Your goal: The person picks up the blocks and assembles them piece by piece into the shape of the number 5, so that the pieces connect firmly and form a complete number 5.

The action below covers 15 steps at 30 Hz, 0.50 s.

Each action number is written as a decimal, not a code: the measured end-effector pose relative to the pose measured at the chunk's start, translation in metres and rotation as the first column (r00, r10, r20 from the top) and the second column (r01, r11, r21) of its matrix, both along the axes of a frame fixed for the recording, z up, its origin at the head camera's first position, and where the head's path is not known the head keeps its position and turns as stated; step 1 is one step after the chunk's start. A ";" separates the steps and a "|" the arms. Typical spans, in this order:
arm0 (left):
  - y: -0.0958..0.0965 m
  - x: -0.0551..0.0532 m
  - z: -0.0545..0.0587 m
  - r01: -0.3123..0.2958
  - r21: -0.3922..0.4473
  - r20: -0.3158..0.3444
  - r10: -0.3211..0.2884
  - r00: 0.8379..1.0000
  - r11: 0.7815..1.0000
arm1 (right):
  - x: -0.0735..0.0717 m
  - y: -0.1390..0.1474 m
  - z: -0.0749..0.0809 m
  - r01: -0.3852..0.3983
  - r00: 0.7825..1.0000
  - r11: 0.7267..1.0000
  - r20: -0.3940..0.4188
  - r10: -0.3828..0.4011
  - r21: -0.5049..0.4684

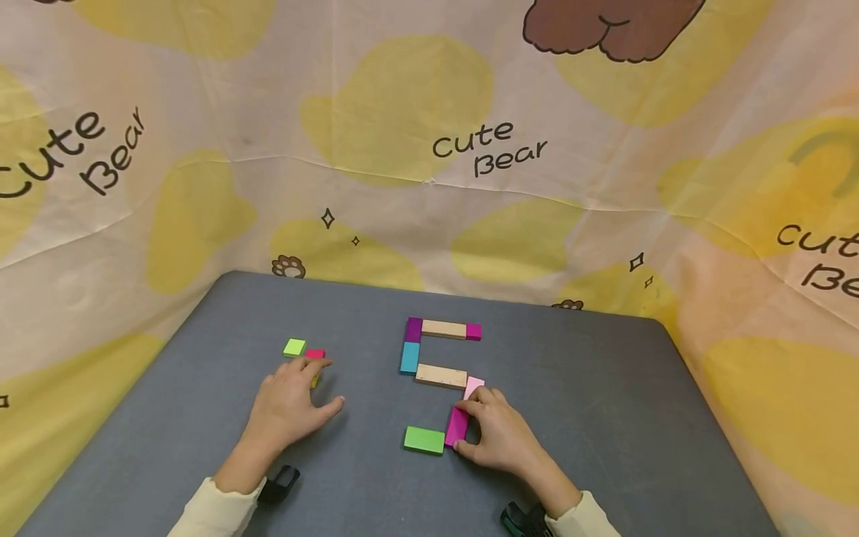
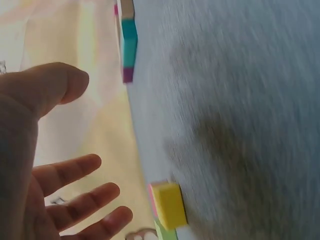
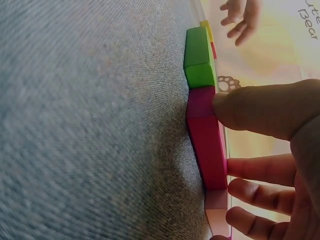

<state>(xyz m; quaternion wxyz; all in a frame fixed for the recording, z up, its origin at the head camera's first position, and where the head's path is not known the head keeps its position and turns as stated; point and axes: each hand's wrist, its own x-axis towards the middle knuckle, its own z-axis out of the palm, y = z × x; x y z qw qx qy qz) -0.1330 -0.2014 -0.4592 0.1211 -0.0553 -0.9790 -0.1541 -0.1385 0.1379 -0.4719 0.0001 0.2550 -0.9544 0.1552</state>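
Observation:
My right hand (image 1: 499, 434) has its thumb at one end of a magenta block (image 1: 457, 426) and fingertips by the other end, pinching it lengthwise on the grey table. This block meets a green block (image 1: 423, 440) at its near end and a pink block (image 1: 473, 385) at its far end. Spread and raised, my left hand (image 1: 287, 403) hovers near a lime block (image 1: 294, 347), a red block (image 1: 315, 353) and a yellow block (image 2: 169, 205). Nothing lies between its thumb and fingers. In the head view it partly covers the yellow block.
Beyond the pink block, a wooden block (image 1: 441, 376), blue block (image 1: 410, 358), purple block (image 1: 413, 330), second wooden block (image 1: 444, 329) and small magenta block (image 1: 473, 332) continue the S-shaped line. A printed cloth (image 1: 403, 112) hangs behind the grey table (image 1: 590, 403).

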 end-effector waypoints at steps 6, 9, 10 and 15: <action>-0.020 -0.005 -0.003 -0.046 0.018 0.046 0.045 0.998 0.999 | 0.000 -0.001 0.000 0.001 1.000 1.000 0.001 -0.001 0.001; -0.028 -0.007 -0.007 -0.048 0.028 0.052 0.046 0.998 0.998 | 0.000 -0.001 0.000 0.003 1.000 1.000 0.001 -0.003 0.002; -0.030 -0.008 -0.008 -0.049 0.032 0.055 0.047 0.997 0.998 | 0.000 -0.001 0.000 0.003 1.000 1.000 0.002 -0.003 0.002; -0.039 -0.012 -0.013 -0.058 0.048 0.063 0.055 0.996 0.997 | 0.000 -0.001 0.001 0.005 1.000 1.000 0.007 -0.005 0.000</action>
